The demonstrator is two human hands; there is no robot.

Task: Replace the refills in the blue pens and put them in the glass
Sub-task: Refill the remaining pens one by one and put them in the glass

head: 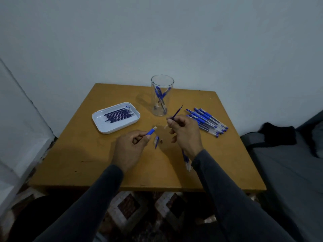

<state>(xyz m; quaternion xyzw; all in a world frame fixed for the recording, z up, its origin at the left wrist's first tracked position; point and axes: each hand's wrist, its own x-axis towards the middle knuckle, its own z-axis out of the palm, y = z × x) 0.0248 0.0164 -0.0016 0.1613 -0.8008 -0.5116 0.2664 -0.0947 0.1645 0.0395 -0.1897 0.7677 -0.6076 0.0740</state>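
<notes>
1. Refill (pixel 176 112) sits pinched in the right hand (pixel 184 132), fingers curled round its lower part; its long axis runs up and away to the right, and the free end points toward the glass (pixel 162 95). A clear barrel piece seems to poke out of the same fist near its knuckles, and a pen body (pixel 186 161) shows below the wrist, though whether the hand holds that one I cannot tell.
2. Left hand (pixel 132 145) pinches a blue grip section (pixel 151 132) between thumb and fingertips, its open end aimed right and slightly up, toward the right hand.
3. Step in hand, as I judge it: one pen is apart and a refill is out of it or about to go in. The next move calls for lining the refill up with the barrel, then screwing the grip section on.
4. Between the hands on the desk (pixel 87 163) lie a blue cap (pixel 156 142) and a tiny dark part (pixel 161 141).
5. Just right of the right hand is a heap of blue pens (pixel 208 122), lying roughly parallel.
6. Further left, a white tray (pixel 106 127) holds a row of refills (pixel 118 115).
7. Upright near the desk's far edge, the glass already holds a few pens (pixel 161 96), leaning.
</notes>
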